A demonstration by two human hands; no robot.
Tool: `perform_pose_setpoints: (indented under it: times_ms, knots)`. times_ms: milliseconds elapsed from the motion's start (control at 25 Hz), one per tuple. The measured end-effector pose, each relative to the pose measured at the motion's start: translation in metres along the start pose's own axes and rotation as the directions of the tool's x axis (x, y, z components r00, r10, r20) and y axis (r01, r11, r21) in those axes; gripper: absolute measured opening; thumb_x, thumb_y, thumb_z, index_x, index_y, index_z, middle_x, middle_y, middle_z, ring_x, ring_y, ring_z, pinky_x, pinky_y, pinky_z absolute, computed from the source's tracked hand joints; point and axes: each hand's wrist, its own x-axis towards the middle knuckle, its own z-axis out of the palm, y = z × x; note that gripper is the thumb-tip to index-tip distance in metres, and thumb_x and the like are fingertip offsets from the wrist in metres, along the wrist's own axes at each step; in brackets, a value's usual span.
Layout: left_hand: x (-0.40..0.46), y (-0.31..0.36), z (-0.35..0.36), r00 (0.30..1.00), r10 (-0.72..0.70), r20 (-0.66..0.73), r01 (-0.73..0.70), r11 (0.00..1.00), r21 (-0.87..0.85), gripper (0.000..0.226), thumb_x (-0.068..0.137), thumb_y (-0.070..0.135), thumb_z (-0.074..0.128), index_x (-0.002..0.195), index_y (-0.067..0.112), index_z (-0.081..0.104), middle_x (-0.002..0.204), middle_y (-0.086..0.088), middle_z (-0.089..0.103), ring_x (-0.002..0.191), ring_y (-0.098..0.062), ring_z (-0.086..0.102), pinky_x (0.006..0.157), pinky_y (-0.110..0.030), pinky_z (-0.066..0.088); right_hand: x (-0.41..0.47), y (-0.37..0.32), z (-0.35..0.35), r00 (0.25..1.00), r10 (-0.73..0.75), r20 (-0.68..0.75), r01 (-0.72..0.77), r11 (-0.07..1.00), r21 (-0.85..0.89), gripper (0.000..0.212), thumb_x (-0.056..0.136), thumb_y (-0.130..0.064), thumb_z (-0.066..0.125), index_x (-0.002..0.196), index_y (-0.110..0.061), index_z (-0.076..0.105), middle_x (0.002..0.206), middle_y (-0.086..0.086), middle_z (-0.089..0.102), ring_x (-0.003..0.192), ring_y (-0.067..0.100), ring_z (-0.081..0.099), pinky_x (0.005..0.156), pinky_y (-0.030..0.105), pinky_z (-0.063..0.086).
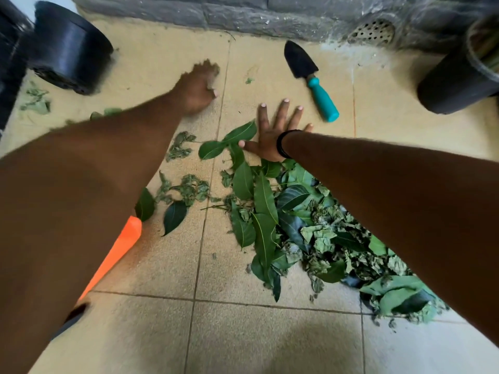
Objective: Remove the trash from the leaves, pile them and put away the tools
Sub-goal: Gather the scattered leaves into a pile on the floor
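The right hand (272, 136) lies flat with fingers spread on the tiled floor (151, 260) at the far edge of the leaf pile (297, 225), thumb touching a leaf, while the left hand (198, 89), blurred, is curled over the floor beyond the pile; whether it holds anything cannot be told. A trowel (310, 79) with a teal handle lies beyond the pile, well apart from it, and smaller scattered leaves (189, 187) lie just left of the pile.

Both arms reach forward and down, the hands well apart.

The left hand (198, 89) is blurred, its fingers curled under near the knuckles; whether it holds anything cannot be told. The right hand (274, 130) lies flat, palm down, fingers straight and spread, thumb pointing left. A dark band (282, 144) circles the right wrist.
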Motion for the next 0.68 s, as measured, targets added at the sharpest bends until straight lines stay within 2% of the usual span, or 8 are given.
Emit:
perform_pose_setpoints:
  times_ms: [80, 160, 240, 320, 360, 440, 520, 680]
  knots:
    - [-0.024, 0.016, 0.019, 0.990, 0.140, -0.028, -0.142, 0.982, -0.125, 0.047, 0.097, -0.002, 0.055, 0.141, 0.015, 0.058, 0.156, -0.007, 0.043, 0.147, -0.020, 0.036, 0.123, -0.028, 0.020, -0.001, 0.000, 0.000, 1.000, -0.003, -0.002, 0.003, 1.000, -0.021, 0.110, 0.081, -0.088, 0.034, 0.154, -0.032, -0.026, 0.155, 0.021, -0.039, 0.143, 0.053, -0.028, 0.109, 0.078, 0.000]
    - [-0.031, 0.027, 0.030, 0.975, 0.160, -0.153, -0.188, 0.963, -0.192, 0.046, 0.091, -0.010, 0.053, 0.128, 0.012, 0.068, 0.140, -0.009, 0.061, 0.134, -0.018, 0.054, 0.118, -0.032, 0.037, 0.000, -0.001, -0.001, 1.000, 0.002, 0.001, -0.002, 1.000, -0.017, 0.109, 0.082, -0.087, 0.034, 0.154, -0.032, -0.027, 0.155, 0.021, -0.040, 0.143, 0.052, -0.029, 0.109, 0.077, -0.001]
    - [-0.015, 0.038, 0.030, 0.981, 0.145, -0.132, -0.167, 0.971, -0.173, 0.065, 0.088, -0.015, 0.047, 0.146, 0.014, 0.053, 0.155, -0.008, 0.046, 0.145, -0.018, 0.039, 0.122, -0.028, 0.026, -0.004, -0.002, -0.002, 1.000, 0.007, 0.003, -0.007, 1.000, -0.016, 0.108, 0.082, -0.087, 0.034, 0.153, -0.032, -0.027, 0.155, 0.021, -0.040, 0.142, 0.052, -0.030, 0.109, 0.077, -0.002]
    - [0.001, 0.054, 0.032, 0.991, 0.133, 0.030, -0.129, 0.985, -0.117, 0.075, 0.091, -0.015, 0.043, 0.158, 0.017, 0.031, 0.167, -0.004, 0.021, 0.155, -0.018, 0.014, 0.126, -0.028, 0.009, -0.003, -0.002, -0.002, 1.000, 0.002, 0.002, -0.002, 0.999, -0.032, 0.108, 0.083, -0.086, 0.034, 0.154, -0.032, -0.026, 0.155, 0.021, -0.040, 0.142, 0.052, -0.030, 0.109, 0.077, -0.001]
    - [0.006, 0.060, 0.033, 0.985, 0.147, 0.089, -0.139, 0.987, -0.085, 0.073, 0.094, -0.014, 0.042, 0.159, 0.018, 0.029, 0.168, -0.002, 0.016, 0.156, -0.018, 0.008, 0.127, -0.031, 0.004, -0.003, -0.003, -0.002, 1.000, 0.004, 0.009, -0.004, 1.000, -0.028, 0.107, 0.083, -0.087, 0.033, 0.154, -0.032, -0.026, 0.155, 0.021, -0.039, 0.142, 0.052, -0.029, 0.109, 0.077, -0.001]
    - [0.004, 0.061, 0.035, 0.977, 0.179, 0.115, -0.173, 0.983, -0.063, 0.062, 0.098, -0.012, 0.041, 0.155, 0.015, 0.038, 0.167, -0.002, 0.018, 0.155, -0.016, 0.009, 0.126, -0.030, 0.003, -0.003, -0.002, -0.005, 1.000, 0.014, 0.007, -0.013, 0.999, -0.039, 0.107, 0.082, -0.087, 0.033, 0.154, -0.032, -0.025, 0.157, 0.021, -0.037, 0.143, 0.052, -0.028, 0.110, 0.077, 0.001]
    - [-0.025, 0.060, 0.044, 0.985, 0.159, 0.067, -0.158, 0.987, -0.017, 0.054, 0.100, -0.009, 0.043, 0.150, 0.013, 0.045, 0.165, -0.003, 0.025, 0.154, -0.016, 0.017, 0.122, -0.025, 0.008, -0.002, 0.002, -0.006, 1.000, 0.010, 0.001, -0.010, 0.998, -0.066, 0.106, 0.083, -0.087, 0.032, 0.155, -0.032, -0.023, 0.158, 0.022, -0.035, 0.143, 0.053, -0.026, 0.109, 0.078, 0.003]
    - [-0.086, 0.060, 0.063, 0.991, 0.124, 0.050, -0.127, 0.990, 0.053, 0.057, 0.101, -0.005, 0.042, 0.155, 0.012, 0.037, 0.167, -0.003, 0.018, 0.156, -0.019, 0.011, 0.125, -0.031, 0.008, -0.006, 0.001, -0.004, 0.999, -0.031, -0.029, 0.029, 0.997, -0.071, 0.099, 0.087, -0.084, 0.027, 0.155, -0.033, -0.022, 0.159, 0.021, -0.033, 0.144, 0.052, -0.025, 0.110, 0.078, 0.003]
